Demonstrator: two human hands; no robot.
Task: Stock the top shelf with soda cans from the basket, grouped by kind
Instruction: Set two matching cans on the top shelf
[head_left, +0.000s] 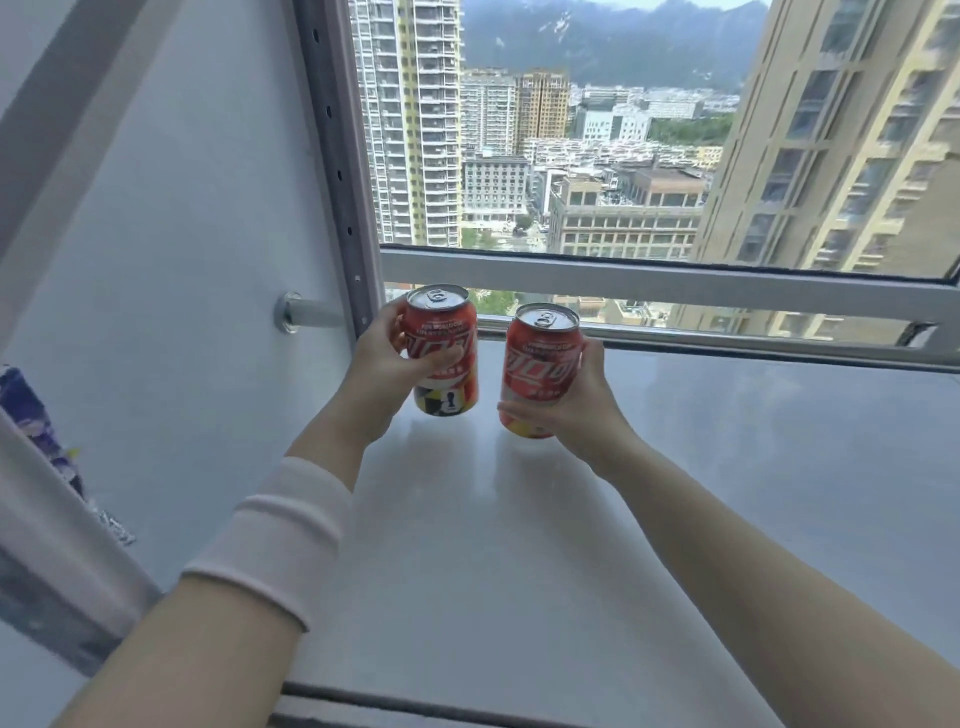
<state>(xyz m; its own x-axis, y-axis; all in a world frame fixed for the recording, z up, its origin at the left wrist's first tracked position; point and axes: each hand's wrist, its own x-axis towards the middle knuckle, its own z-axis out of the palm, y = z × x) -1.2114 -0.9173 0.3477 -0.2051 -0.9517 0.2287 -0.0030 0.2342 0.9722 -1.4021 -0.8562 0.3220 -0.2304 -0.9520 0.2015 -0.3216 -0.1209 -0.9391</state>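
Two red cola cans of the same kind are over the white top shelf (519, 545), near its back left corner. My left hand (384, 369) grips the left can (444, 332) from its left side; this can stands upright with its base at the shelf surface. My right hand (571, 400) grips the right can (540, 358) from the right, tilted slightly, its base at or just above the shelf. A small gap separates the two cans. The basket is out of view.
A grey perforated shelf upright (337, 171) rises just left of the cans. Behind the shelf is a window with a white rail (675, 283). A white wall (182, 234) with a pipe stub (296, 313) lies to the left. The shelf stretches bare to the right.
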